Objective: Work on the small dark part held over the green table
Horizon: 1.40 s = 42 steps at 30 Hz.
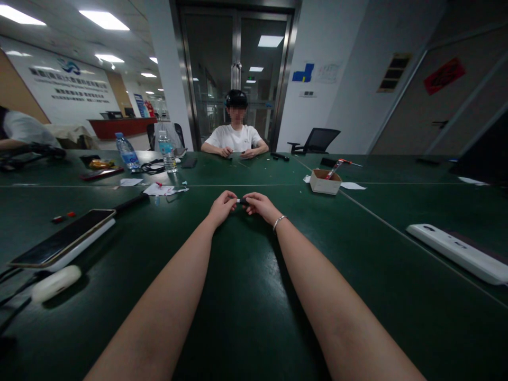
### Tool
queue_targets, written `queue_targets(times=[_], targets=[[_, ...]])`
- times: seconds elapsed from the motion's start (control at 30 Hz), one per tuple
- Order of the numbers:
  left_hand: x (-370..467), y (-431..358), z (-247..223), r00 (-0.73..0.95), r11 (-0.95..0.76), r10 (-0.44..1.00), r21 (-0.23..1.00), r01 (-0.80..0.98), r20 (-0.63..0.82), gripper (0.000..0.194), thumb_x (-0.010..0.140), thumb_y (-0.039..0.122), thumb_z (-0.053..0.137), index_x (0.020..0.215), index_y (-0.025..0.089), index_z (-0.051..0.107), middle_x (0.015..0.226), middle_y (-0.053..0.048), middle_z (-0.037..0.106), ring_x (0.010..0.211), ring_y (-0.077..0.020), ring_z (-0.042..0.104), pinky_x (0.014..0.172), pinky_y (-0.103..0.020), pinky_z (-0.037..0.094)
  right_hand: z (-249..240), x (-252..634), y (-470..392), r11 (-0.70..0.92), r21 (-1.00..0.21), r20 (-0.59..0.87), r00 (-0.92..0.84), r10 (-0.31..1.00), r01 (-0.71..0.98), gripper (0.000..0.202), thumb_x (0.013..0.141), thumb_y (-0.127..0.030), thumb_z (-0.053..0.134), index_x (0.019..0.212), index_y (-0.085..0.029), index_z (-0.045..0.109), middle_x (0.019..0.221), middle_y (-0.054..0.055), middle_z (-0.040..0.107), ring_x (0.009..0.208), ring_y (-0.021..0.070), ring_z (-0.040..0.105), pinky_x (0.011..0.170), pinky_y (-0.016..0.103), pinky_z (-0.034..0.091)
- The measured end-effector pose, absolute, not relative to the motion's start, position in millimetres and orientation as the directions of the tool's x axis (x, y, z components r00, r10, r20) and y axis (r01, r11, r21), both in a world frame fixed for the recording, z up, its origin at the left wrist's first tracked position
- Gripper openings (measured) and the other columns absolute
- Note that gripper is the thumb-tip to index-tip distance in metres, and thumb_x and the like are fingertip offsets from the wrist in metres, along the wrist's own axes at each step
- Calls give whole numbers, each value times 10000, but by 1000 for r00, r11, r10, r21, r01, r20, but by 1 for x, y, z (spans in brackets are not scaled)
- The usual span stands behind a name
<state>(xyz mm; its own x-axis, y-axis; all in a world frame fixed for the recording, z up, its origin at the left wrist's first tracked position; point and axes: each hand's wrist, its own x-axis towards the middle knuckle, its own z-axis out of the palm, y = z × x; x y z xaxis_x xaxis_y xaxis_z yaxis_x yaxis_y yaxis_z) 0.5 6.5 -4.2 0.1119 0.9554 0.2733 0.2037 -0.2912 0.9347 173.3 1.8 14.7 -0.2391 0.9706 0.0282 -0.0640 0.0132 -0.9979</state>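
Note:
Both my hands meet over the middle of the green table [246, 254]. Between them is a small dark object with a silvery end [240, 201], too small to name for certain. My left hand [223, 208] pinches its silvery end between thumb and fingers. The black end is in the closed fingers of my right hand [260, 206], whose wrist wears a silver bracelet [278, 223]. Part of the object is covered by the fingertips.
A phone [65, 238] on a white block and a white rounded device [56, 283] lie at left. Water bottles [167, 153] and papers [159, 190] stand beyond. At right are a small box [325, 182] and a white power strip [456, 251]. A person [237, 132] sits opposite.

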Motion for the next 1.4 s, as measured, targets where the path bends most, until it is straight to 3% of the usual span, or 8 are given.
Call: queue_targets(times=[0.13, 0.47, 0.67, 0.77, 0.93, 1.17, 1.4], targets=[[-1, 7, -5, 116, -277, 960, 933, 230, 256, 204, 747, 319, 600, 902, 189, 578, 702, 2, 618, 629, -118, 568, 607, -244, 425, 15, 174, 2, 6, -998, 21, -225, 974, -66, 88, 886, -84, 515, 913, -136, 581, 629, 7, 630, 454, 71, 570, 447, 159, 491], [-2, 8, -7, 90, -276, 961, 909, 313, 261, 375, 793, 540, 510, 808, 184, 627, 770, -40, 666, 673, -150, 582, 604, -266, 430, 15, 174, 1, 12, -998, 29, -248, 968, -69, 92, 898, -90, 503, 921, -133, 581, 627, 8, 638, 461, 67, 576, 456, 154, 499], [-3, 11, -9, 80, -325, 946, 903, 283, 315, 278, 754, 302, 597, 1014, 206, 618, 951, -39, 644, 724, -126, 597, 636, -245, 453, 15, 174, 1, 12, -997, 31, -241, 970, -79, 88, 898, -90, 505, 915, -130, 582, 606, 6, 635, 449, 69, 571, 439, 152, 488], [-3, 13, -10, 88, -338, 941, 894, 295, 327, 265, 755, 277, 592, 1008, 202, 612, 892, -31, 636, 697, -119, 589, 617, -237, 451, 13, 174, 2, 10, -997, 30, -248, 968, -82, 90, 896, -86, 507, 913, -130, 584, 604, 9, 639, 448, 69, 571, 441, 153, 486], [-2, 9, -8, 116, -364, 931, 887, 286, 345, 239, 815, 386, 527, 947, 202, 604, 708, 6, 605, 616, -112, 565, 595, -238, 443, 11, 175, 5, 15, -997, 35, -253, 967, -80, 88, 892, -89, 514, 911, -133, 589, 603, 8, 639, 453, 73, 574, 445, 156, 488], [-3, 9, -6, 128, -354, 935, 884, 304, 330, 236, 742, 300, 605, 950, 192, 621, 749, -7, 650, 706, -135, 602, 678, -262, 458, 12, 174, 4, 18, -997, 33, -231, 972, -69, 85, 906, -97, 504, 918, -127, 582, 600, 9, 637, 454, 74, 575, 446, 157, 494], [-2, 10, -6, 78, -293, 955, 861, 416, 288, 270, 822, 414, 491, 855, 175, 612, 726, -20, 643, 656, -134, 569, 643, -264, 432, 13, 172, 3, 19, -999, 29, -225, 974, -50, 86, 892, -84, 526, 925, -139, 584, 625, 4, 640, 456, 69, 575, 438, 155, 493]])
